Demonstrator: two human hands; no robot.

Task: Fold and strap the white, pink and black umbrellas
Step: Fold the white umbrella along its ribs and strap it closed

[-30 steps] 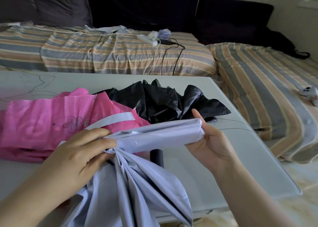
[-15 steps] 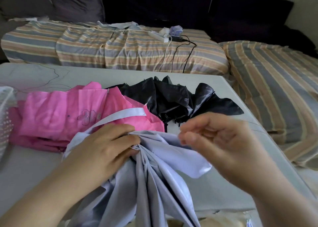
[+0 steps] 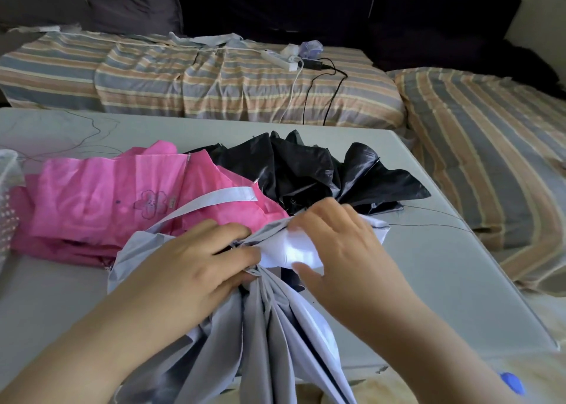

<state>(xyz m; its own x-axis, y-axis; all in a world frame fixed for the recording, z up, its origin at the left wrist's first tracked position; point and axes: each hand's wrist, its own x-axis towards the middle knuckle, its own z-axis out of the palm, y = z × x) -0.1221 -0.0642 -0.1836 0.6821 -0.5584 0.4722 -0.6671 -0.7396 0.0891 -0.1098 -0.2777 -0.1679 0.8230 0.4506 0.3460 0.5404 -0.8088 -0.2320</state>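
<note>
Both hands work on the white fabric umbrella (image 3: 275, 327) at the near edge of the pale grey table (image 3: 444, 265). Fingers of the left hand (image 3: 190, 269) are curled around the gathered canopy where its pleats bunch together, clenching the cloth from the left side. Fingers of the right hand (image 3: 343, 244) are bent over a folded white panel of the same canopy, with the thumb under the panel's near edge, so this hand grasps the fold between thumb and fingers. Below the two hands the white canopy hangs in long loose pleats over the table edge toward the camera. A white closing strap (image 3: 220, 198) runs from the bunched cloth up and to the right, lying flat across the bright pink fabric umbrella (image 3: 107, 201). That pink umbrella, printed with a small flower outline, lies collapsed but unstrapped on the table just left of and behind the hands. A glossy black fabric umbrella (image 3: 321, 170) lies crumpled directly behind the right hand, touching the pink one along its left side, with thin rib tips showing. Beyond the table stands a sofa covered in striped beige and blue-grey cloth (image 3: 214, 85), with dark cushions (image 3: 275, 5) behind it. On the seat rest a white power strip (image 3: 280, 59) and trailing black and white cables (image 3: 312, 97).
</note>
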